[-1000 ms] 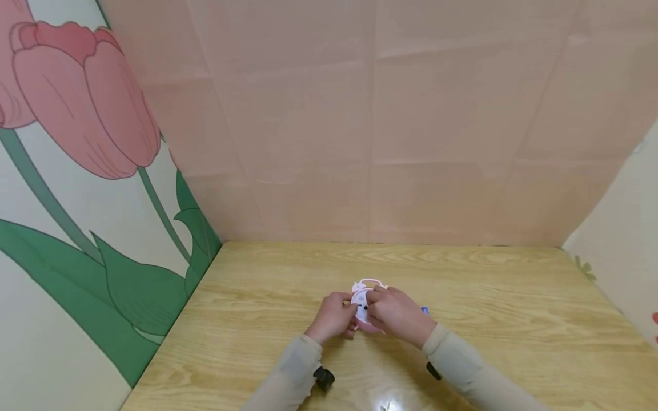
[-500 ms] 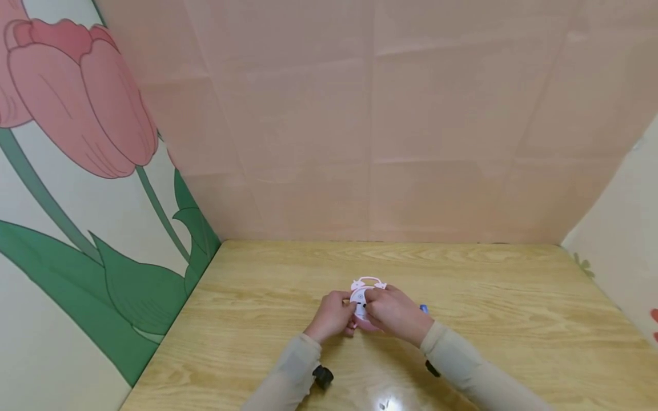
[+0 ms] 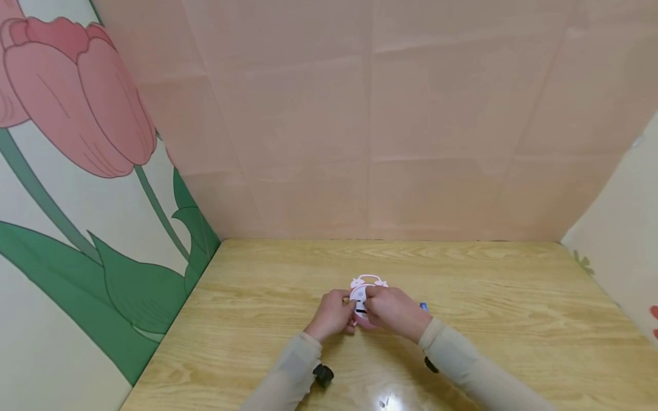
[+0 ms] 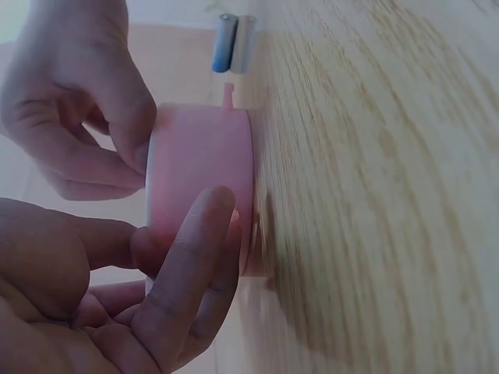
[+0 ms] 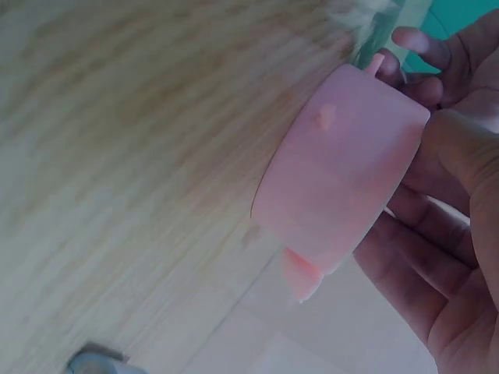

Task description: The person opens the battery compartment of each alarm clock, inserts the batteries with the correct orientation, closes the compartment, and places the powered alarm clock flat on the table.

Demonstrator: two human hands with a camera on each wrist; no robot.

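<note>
A pink twin-bell alarm clock (image 3: pixel 360 294) lies flat on the table, its white back facing up. My left hand (image 3: pixel 331 314) grips its left side, thumb on the back and fingers along the pink rim (image 4: pixel 191 148). Over the right half of the back, my right hand (image 3: pixel 397 313) holds curled fingers and thumb against the clock. Those fingertips are partly hidden, so any small part between them cannot be made out. A black slot shows in the back between the two hands. In the right wrist view the clock's pink side (image 5: pixel 335 171) is visible.
A small blue cylinder, like a battery (image 3: pixel 424 306), lies just right of my right hand; the left wrist view shows this blue cylinder (image 4: pixel 224 47) near a silvery one, perhaps its reflection. The wooden table (image 3: pixel 488 285) meets a pinkish back wall (image 3: pixel 370 171).
The black slot in the clock's back shows as a longer bar than before. My right fingers have shifted slightly; the left hand keeps its grip. The view has drifted a little.
</note>
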